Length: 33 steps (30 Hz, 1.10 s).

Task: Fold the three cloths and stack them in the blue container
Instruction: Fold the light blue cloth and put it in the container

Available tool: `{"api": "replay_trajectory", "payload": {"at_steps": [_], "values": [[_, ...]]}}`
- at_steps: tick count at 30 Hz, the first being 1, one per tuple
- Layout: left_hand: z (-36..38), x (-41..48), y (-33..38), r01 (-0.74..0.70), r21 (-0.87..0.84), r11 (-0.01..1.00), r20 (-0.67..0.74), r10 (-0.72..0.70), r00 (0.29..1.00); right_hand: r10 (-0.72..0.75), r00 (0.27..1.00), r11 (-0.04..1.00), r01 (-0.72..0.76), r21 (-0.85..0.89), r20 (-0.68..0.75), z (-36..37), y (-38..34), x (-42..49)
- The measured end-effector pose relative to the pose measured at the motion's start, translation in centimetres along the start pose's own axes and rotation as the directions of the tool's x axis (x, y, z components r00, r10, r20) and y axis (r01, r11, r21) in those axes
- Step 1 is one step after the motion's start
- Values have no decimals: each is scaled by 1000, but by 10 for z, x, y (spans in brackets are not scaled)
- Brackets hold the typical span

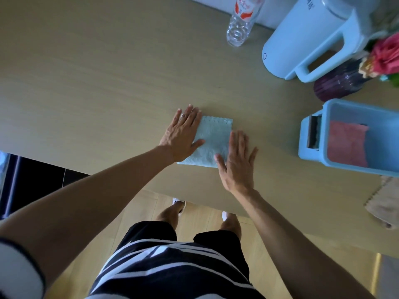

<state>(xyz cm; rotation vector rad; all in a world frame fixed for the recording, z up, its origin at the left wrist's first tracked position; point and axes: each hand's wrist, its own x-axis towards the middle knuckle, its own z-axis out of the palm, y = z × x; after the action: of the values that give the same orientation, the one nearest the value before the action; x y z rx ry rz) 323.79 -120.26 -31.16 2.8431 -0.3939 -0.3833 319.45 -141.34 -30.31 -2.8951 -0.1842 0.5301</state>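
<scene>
Both flat hands, left hand [182, 138] and right hand [236, 160], fingers spread, press seemingly folded pale-blue cloth [212, 140].

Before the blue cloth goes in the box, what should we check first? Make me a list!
1. Blue cloth folded into a neat rectangle: ok.
2. Left hand and right hand flat on it, nothing gripped: ok.
3. Blue container close by on the right: ok.
4. Pink cloth already lying flat inside: ok.
5. Room on top for more: ok.
6. Tan cloth at the table edge folded: not ok, looks loose.
</scene>
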Motion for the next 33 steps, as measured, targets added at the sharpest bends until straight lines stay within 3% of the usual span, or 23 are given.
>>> {"api": "replay_trajectory", "payload": {"at_steps": [7, 12, 15, 17, 21, 22, 24, 25, 27, 29, 31, 33], "values": [[-24, 20, 5, 27, 0, 1000, 2, -27, 1000, 70, 988, 990, -52, 132, -135, -19, 11, -26], [-39, 30, 15, 239, -163, 957, 267, -191, 945, 112, 969, 965, -53, 256, -222, -42, 9, -27], [-57, 30, 24, 293, -317, 902, 420, -144, 896, 70, 950, 942, 38, 334, -305, -53, 9, -30], [-76, 25, 31, 348, -501, 792, 430, -121, 895, 62, 934, 907, 95, 410, -352, -64, 10, -30], [-118, 13, 65, 336, -858, 389, 322, -102, 941, 208, 927, 724, 70, 686, -313, -89, 15, -29], [-128, 13, 78, 293, -921, 257, 279, -90, 956, 280, 927, 603, 32, 797, -250, -99, 19, -28], [-143, 15, 104, 195, -980, 48, 192, -67, 979, 379, 923, 237, -26, 971, -67, -124, 27, -22], [-149, 17, 119, 151, -988, -6, 152, -58, 987, 365, 931, 82, -31, 996, 0, -138, 36, -19], [-156, 25, 148, 85, -995, -43, 87, -41, 995, 276, 961, -75, -4, 997, 24, -165, 56, -15], [-160, 36, 178, 58, -995, -77, 62, -42, 997, 268, 963, -89, 56, 994, -30, -187, 81, -19], [-160, 47, 207, 47, -997, -64, 53, -89, 995, 340, 937, 4, 87, 996, -83, -205, 109, -27], [-159, 59, 232, 52, -998, 20, 48, -161, 986, 380, 915, 110, 100, 989, -135, -221, 140, -35]]}}
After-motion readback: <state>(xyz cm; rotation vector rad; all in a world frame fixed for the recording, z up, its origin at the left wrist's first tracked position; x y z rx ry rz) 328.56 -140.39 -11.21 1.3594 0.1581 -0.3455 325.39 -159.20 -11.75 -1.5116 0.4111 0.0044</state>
